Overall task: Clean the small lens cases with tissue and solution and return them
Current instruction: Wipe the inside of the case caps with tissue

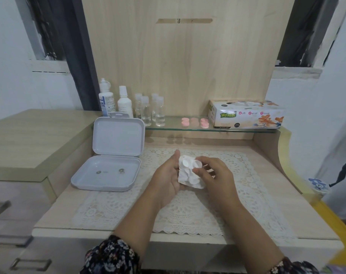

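1. Nearest the camera, two forearms in floral sleeves (110,256) reach forward over the front edge of a pale wooden table (277,220), above a white lace mat (188,212).
2. The left hand (168,178) is held palm up over the mat, its fingers cupped loosely under a crumpled white tissue (183,177) that lies across the palm and fingers.
3. On the tissue sit several white lens cases (188,172), small round pieces clustered together; how many there are cannot be told, as they blur into the tissue.
4. The right hand (213,175) comes in from the right side, its thumb and forefinger curled and pinching one round piece (198,164) at the top right of the cluster; the other fingers curl behind it.
5. To the left of the hands, well apart, an open white storage box (106,175) lies on the table with its lid standing upright; two small dark items (109,171) lie in its base.
6. Farther back, a glass shelf (176,127) carries two white solution bottles (114,101), four small clear bottles (150,109), three pink lens cases (194,122) and a tissue box (245,114) at the right.
7. Behind the shelf rises a light wood panel (178,66).
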{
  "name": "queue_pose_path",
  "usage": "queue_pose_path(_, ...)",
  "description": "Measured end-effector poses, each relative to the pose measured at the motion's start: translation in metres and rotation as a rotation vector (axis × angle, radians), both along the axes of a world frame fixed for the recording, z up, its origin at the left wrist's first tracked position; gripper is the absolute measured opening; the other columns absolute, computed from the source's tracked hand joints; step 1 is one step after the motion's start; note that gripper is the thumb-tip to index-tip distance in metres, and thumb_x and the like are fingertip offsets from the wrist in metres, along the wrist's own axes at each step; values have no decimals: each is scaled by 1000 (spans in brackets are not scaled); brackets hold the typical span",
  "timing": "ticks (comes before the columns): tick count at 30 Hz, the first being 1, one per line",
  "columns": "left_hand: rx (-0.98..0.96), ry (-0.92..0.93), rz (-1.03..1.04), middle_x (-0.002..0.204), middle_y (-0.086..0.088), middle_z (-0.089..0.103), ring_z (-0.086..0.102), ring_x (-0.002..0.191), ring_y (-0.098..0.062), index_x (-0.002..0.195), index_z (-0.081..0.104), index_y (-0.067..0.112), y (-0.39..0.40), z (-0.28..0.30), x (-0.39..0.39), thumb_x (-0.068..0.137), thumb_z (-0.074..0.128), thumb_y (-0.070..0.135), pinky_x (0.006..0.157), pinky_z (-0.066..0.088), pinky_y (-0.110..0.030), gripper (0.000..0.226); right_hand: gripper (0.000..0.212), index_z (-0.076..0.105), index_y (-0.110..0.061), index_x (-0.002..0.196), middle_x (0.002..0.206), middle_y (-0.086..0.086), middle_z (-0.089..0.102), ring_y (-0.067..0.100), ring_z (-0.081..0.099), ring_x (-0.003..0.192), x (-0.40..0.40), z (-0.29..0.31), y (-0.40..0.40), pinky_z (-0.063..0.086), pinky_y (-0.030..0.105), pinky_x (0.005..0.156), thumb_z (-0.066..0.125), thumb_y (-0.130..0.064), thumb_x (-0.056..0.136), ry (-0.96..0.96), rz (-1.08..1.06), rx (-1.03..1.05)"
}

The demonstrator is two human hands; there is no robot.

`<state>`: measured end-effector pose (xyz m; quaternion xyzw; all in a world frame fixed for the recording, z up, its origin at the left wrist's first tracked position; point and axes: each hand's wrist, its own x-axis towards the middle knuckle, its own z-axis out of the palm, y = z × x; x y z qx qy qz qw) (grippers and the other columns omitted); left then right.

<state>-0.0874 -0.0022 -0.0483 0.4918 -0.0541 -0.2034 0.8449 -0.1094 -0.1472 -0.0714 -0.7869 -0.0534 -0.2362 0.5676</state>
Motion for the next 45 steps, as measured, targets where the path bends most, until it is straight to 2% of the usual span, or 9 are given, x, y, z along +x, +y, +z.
queue_pose_path(6,88,-100,31,102,-26,68,68,92,-37,108,63,-8,4,-4,2,95,51,18,80,56,-51,32,26,72,-38,99,100,-22,62,10,56,105,4,-5,-1,45,32,90,69,-16,85,-40,-46,-123)
queue_pose_path(12,151,-111,235,88,-20,70,69,73,-31,96,70,1,7,-9,7,79,69,5,58,58,-40,17,26,72,-33,104,98,-25,61,6,53,100,0,-2,0,40,19,87,72,-18,83,-29,-82,-205)
queue_pose_path(20,153,-122,65,97,-25,68,67,85,-34,103,67,-4,9,-9,5,90,54,3,82,54,-52,20,29,74,-34,100,97,-23,65,8,57,103,1,-4,-1,47,34,91,67,-9,86,-21,5,-130)
queue_pose_path(27,147,-103,286,83,-18,70,68,68,-31,92,73,3,6,-10,6,75,73,5,51,54,-35,17,24,72,-29,101,96,-20,65,-2,56,94,-2,1,1,38,9,82,72,-14,82,20,-20,-144)
queue_pose_path(31,56,-106,452,86,-10,72,68,76,-26,94,71,7,7,-10,7,81,70,8,58,57,-38,13,24,68,-34,95,94,-16,68,-3,60,88,-3,2,3,43,8,78,71,-13,84,65,17,-53)
queue_pose_path(34,236,-314,661,86,8,73,68,81,-6,94,73,13,9,-10,8,85,68,6,68,56,-24,12,31,65,-37,97,97,-13,69,-1,63,91,-5,3,2,49,18,85,68,-8,87,70,-10,17)
queue_pose_path(37,519,-606,500,101,13,70,64,97,-2,92,74,21,-1,-17,2,84,70,12,83,52,-21,13,34,67,-36,98,96,-5,72,3,67,90,-7,4,1,50,13,79,66,-3,88,93,-6,100)
queue_pose_path(40,574,-641,362,106,11,69,63,101,-5,86,75,25,-9,-19,-3,89,65,27,84,52,-25,10,31,70,-28,104,89,-4,75,1,69,85,-9,7,1,50,10,71,67,-3,87,153,20,261)
queue_pose_path(45,710,-674,400,90,9,69,63,85,-4,91,68,24,-4,-19,1,87,61,2,79,52,-21,22,29,74,-22,103,93,-5,75,6,69,90,-6,6,3,52,17,78,70,-1,83,202,45,305)
